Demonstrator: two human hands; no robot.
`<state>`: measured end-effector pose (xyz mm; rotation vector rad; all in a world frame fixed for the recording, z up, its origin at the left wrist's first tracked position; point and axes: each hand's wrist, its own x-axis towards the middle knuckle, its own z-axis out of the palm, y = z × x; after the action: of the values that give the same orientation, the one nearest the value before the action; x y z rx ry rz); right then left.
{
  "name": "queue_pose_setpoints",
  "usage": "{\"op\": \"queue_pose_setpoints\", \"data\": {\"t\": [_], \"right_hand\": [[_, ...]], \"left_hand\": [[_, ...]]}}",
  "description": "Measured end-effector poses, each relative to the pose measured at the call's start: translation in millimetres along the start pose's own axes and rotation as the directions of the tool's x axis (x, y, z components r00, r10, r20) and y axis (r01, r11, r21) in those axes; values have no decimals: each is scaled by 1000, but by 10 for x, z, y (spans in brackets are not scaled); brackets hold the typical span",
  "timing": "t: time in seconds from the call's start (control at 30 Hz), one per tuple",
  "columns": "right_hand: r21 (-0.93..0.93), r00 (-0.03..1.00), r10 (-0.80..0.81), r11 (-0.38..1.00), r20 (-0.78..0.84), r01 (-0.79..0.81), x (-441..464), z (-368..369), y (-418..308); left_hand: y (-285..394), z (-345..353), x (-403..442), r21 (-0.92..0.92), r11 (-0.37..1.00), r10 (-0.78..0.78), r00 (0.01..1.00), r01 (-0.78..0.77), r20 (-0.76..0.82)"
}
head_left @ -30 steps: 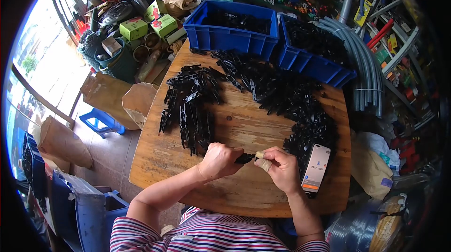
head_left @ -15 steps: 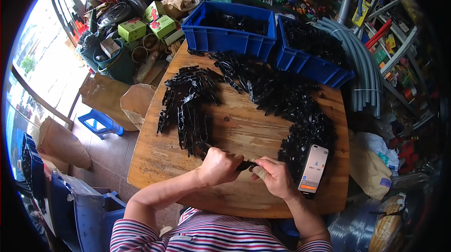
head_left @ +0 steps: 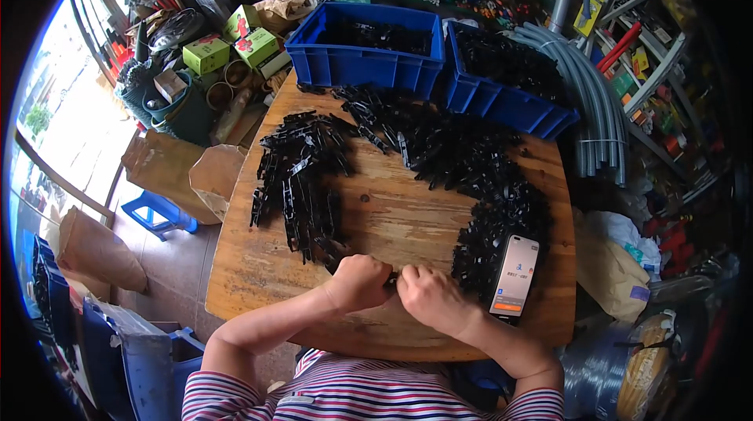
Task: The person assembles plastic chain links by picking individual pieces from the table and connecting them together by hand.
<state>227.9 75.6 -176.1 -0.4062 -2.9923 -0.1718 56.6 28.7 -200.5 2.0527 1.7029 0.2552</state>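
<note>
Close to the table's near edge, my left hand [head_left: 359, 283] is closed round a small black plastic part [head_left: 391, 277], most of which is hidden in the fist. My right hand [head_left: 434, 295] meets it from the right, its curled fingers pressed on the part's other end. Just beyond my left hand lies a heap of long, narrow black plastic pieces [head_left: 302, 186]. A denser pile of small black pieces [head_left: 502, 213] runs along the right side, with a lit phone [head_left: 514, 276] resting at its near end.
Two blue crates, a left one [head_left: 365, 68] and a right one [head_left: 510, 103], hold black pieces at the wooden table's [head_left: 376, 217] far edge. Grey hoses [head_left: 600, 107] stand at the right. A blue stool [head_left: 161, 213] and cardboard boxes [head_left: 169, 170] are on the left floor.
My right hand has moved left and turned over, closing up against my left hand, so less of the black part shows. The whole view has shifted slightly.
</note>
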Motion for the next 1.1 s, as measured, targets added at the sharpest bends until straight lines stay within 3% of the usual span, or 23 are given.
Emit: {"op": "queue_pose_setpoints", "data": {"t": [0.07,0.1,0.13,0.17,0.2,0.23,0.3,0.33,0.37,0.43,0.5,0.53,0.57,0.6,0.67,0.7,0.77,0.87,0.9,0.93,0.97,1.03,1.1], "right_hand": [[65,995,90,994,-31,-88,55,-28,129],[58,979,172,984,-107,-167,66,-54,241],[11,956,266,964,-120,-267,44,-46,372],[-32,925,353,932,-141,-361,23,-9,513],[-46,910,411,909,-59,-414,-22,44,634],[-67,883,469,882,19,-466,-60,105,737],[-22,864,502,865,43,-501,-77,233,828],[-33,861,508,862,41,-506,-93,308,843],[-42,854,519,855,43,-517,-116,346,843],[17,853,522,853,4,-522,-141,342,827],[79,850,526,850,-43,-521,-165,364,822],[117,847,526,848,-75,-516,-175,332,805],[120,853,516,854,-74,-507,-197,344,820],[124,860,506,860,-73,-495,-218,367,834],[155,869,494,862,-41,-483,-229,341,823],[253,867,491,852,-81,-459,-218,280,798],[446,852,498,807,-160,-388,-181,145,726],[762,805,574,587,-153,-274,-146,-20,602],[840,793,596,490,-128,-233,-137,-78,568],[838,803,588,484,-96,-254,-160,-119,558],[887,761,646,381,-53,-261,-150,-110,527],[951,673,737,160,63,-265,-143,-88,432],[960,689,722,235,-67,-153,-62,-133,351]], "left_hand": [[-10,-179,-7,-159,985,48,996,-59,-76],[-36,-354,43,-238,971,-11,1000,13,12],[-276,-369,133,-88,973,191,955,-215,-227],[-512,-406,232,117,914,400,818,-387,-413],[-460,-767,296,-208,961,84,907,-184,-413],[-865,-917,613,286,893,450,687,-348,-570],[-788,-1709,1054,-127,955,111,719,-268,-686],[-750,-2107,1275,-330,910,-64,700,-252,-711],[-859,-2418,1564,-287,931,-55,689,-226,-723],[-829,-2674,1723,92,988,0,601,122,-799],[-687,-2517,1820,260,885,-216,835,387,-507],[-741,-2200,1855,309,873,-234,880,377,-413],[-834,-1867,1914,377,866,-270,941,329,-202],[-964,-1394,1912,314,897,-167,898,310,-408],[-1064,-942,1891,120,895,-381,876,430,-296],[-1012,-825,1802,57,889,-412,848,454,-333],[-1065,-715,1691,112,901,-361,868,419,-342],[-1077,-694,1533,34,957,-261,909,287,-325],[-1057,-677,1419,-138,977,-200,926,162,-322],[-838,-750,1130,-305,952,-137,934,32,-329],[-680,-755,884,-458,884,-75,936,-97,-344],[-567,-538,542,-916,373,8,988,-149,-157],[-351,-493,279,-960,277,5,999,32,35]]}}
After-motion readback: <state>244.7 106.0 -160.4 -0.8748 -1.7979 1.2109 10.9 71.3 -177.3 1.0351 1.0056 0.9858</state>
